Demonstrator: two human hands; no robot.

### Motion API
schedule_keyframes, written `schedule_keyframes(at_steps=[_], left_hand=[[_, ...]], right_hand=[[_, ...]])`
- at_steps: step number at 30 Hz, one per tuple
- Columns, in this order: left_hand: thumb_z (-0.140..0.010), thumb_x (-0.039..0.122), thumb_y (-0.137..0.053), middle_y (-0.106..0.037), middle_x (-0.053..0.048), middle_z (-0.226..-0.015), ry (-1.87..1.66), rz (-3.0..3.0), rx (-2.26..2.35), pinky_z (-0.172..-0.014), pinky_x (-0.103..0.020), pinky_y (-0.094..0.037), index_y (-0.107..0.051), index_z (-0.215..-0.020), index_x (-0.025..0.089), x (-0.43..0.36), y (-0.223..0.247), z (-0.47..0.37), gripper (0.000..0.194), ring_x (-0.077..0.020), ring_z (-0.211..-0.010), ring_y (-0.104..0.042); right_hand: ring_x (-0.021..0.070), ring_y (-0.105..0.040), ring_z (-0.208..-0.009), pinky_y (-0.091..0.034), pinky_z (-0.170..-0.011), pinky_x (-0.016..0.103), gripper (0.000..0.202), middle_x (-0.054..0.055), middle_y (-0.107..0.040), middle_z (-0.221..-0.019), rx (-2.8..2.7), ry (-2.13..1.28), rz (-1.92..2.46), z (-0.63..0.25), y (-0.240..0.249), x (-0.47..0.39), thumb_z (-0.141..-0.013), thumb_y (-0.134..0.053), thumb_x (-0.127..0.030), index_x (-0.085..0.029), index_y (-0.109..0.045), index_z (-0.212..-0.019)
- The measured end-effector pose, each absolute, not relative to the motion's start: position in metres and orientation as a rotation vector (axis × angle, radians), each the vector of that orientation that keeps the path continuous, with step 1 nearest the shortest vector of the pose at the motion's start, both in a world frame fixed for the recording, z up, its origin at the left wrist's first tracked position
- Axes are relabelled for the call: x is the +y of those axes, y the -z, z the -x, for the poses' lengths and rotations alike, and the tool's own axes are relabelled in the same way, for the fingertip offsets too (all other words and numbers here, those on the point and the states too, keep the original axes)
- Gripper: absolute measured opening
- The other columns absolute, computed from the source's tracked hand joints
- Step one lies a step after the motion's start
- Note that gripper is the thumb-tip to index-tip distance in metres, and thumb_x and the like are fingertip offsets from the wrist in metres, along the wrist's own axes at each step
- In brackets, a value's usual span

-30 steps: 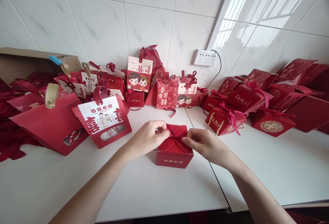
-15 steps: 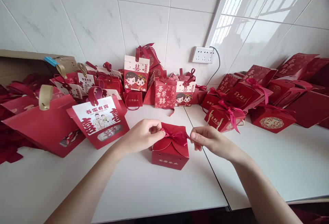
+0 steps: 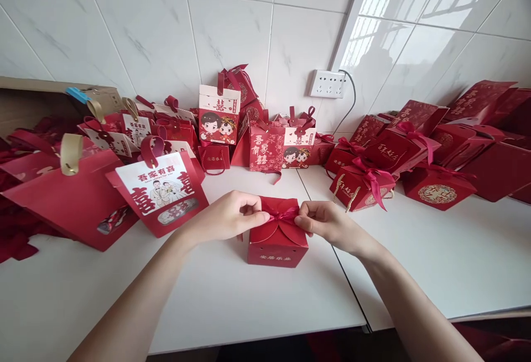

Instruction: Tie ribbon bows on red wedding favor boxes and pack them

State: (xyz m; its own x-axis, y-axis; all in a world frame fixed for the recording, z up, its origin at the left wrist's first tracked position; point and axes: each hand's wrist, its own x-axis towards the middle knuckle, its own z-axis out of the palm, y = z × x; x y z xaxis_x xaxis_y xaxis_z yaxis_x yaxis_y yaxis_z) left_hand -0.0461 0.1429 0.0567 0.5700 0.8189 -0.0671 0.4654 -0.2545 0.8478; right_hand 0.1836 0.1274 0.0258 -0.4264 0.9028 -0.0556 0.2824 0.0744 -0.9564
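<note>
A small red gift box (image 3: 277,254) with gold characters on its front stands upright on the white table. Across its top, where curved flaps fold together, lies a dark pink ribbon bow (image 3: 283,215). My left hand (image 3: 240,213) pinches the bow's left side between thumb and fingers. On the other side, my right hand (image 3: 319,220) pinches the right side of the bow, its fingertips by the box's top edge. The fingers of both hands cover the ribbon ends they grip.
Red paper bags (image 3: 161,196) with strap handles crowd the left, beside a cardboard box (image 3: 103,96). More boxes and bags line the tiled wall below a power strip (image 3: 327,84). Ribboned red boxes (image 3: 365,185) pile up at right. A dark seam splits the tabletop.
My right hand has moved left from the ribbon's end and now grips close to the bow. The bow's right side is pulled in between its fingers; my left hand keeps its pinch.
</note>
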Motion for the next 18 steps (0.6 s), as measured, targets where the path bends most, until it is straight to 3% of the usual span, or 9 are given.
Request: schedule_keyframes(at_steps=[13, 18], left_hand=[[-0.080, 0.032, -0.054, -0.038, 0.006, -0.053, -0.440, -2.014, 1.007, -0.049, -0.020, -0.028, -0.038, -0.058, 0.018, 0.151, -0.049, 0.052, 0.031, -0.0074, -0.050, -0.035], [-0.077, 0.034, -0.058, -0.041, 0.006, -0.053, -0.477, -1.963, 0.997, -0.048, -0.020, -0.030, -0.042, -0.060, 0.018, 0.152, -0.046, 0.048, 0.028, -0.0077, -0.050, -0.038]], right_hand=[[0.0080, -0.045, -0.053, -0.034, -0.054, 0.024, 0.043, -0.004, -0.047, -0.056, -1.735, -1.541, 1.097, -0.196, -0.026, 0.137, -0.069, -0.070, -0.052, -0.017, -0.047, -0.058], [0.0092, -0.041, -0.055, -0.032, -0.052, 0.024, 0.038, -0.003, -0.050, -0.062, -1.816, -1.155, 1.190, -0.200, -0.041, 0.137, -0.073, -0.066, -0.053, -0.018, -0.053, -0.068]])
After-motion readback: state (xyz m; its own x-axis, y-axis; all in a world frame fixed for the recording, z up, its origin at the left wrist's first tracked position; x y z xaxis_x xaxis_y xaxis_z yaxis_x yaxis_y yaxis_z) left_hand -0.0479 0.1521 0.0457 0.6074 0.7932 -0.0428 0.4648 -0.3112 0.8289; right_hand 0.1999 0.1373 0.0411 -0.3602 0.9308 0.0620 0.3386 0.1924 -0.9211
